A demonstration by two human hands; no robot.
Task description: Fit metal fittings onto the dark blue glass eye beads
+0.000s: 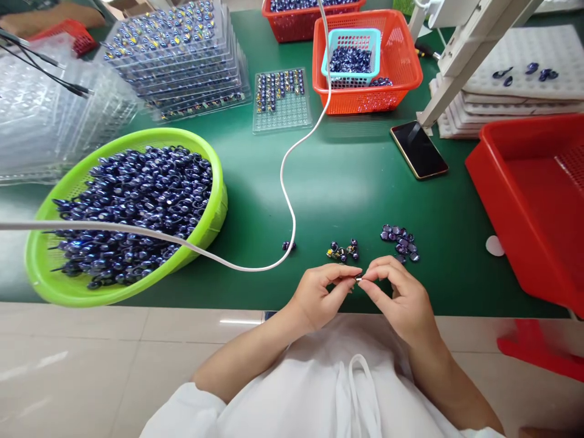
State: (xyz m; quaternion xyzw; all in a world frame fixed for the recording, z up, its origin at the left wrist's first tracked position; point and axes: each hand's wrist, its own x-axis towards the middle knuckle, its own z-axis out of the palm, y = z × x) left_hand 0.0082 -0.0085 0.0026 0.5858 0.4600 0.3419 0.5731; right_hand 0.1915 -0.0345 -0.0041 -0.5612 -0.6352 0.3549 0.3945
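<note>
My left hand (pixel 323 295) and my right hand (pixel 401 298) meet at the table's front edge, fingertips pinched on one small shiny part (pixel 358 279) between them. Its details are too small to make out. Just beyond my left hand lies a small group of dark blue and gold pieces (pixel 343 250). Beyond my right hand is a loose cluster of flat dark blue pieces (pixel 401 242). A tiny pair of dark pieces (pixel 288 246) sits farther left, beside the white cable.
A green basket (pixel 219 201) of dark blue parts stands left. A white cable (pixel 292 213) crosses the green table (pixel 337 188). Behind are stacked clear trays (pixel 182 67), a part-filled tray (pixel 283 100) and an orange basket (pixel 396 48). A phone (pixel 420 149) and red bin (pixel 511 201) lie right.
</note>
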